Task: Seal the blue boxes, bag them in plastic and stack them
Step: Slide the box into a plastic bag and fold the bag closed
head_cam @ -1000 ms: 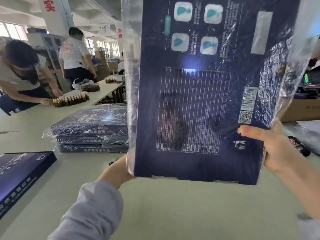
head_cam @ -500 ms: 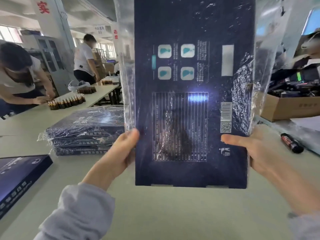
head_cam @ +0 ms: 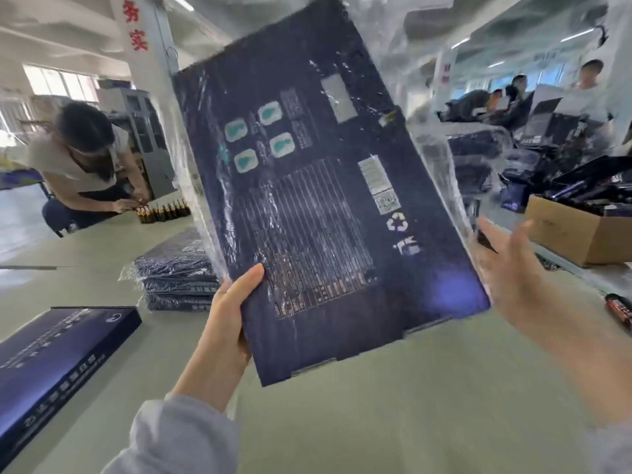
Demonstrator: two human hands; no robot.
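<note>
I hold a flat dark blue box (head_cam: 325, 206) up in front of me, its printed back facing me, tilted to the left. A clear plastic bag (head_cam: 441, 165) covers its upper part and hangs loose on the right. My left hand (head_cam: 227, 323) grips the box's lower left edge, thumb on the face. My right hand (head_cam: 513, 268) is off the box at its right edge, fingers spread and blurred, against the loose plastic. A stack of bagged blue boxes (head_cam: 178, 271) lies on the table behind. One unbagged blue box (head_cam: 58, 354) lies at the left.
A person (head_cam: 82, 159) crouches at the far left beside a row of brown bottles (head_cam: 164, 212). A cardboard carton (head_cam: 578, 230) stands at the right, with a black and red marker (head_cam: 620, 311) near it. More people and dark boxes are at the back right.
The box has tilted to the left from upright. My right hand has let go of its right edge and opened. My left hand has slid down along the left edge.
</note>
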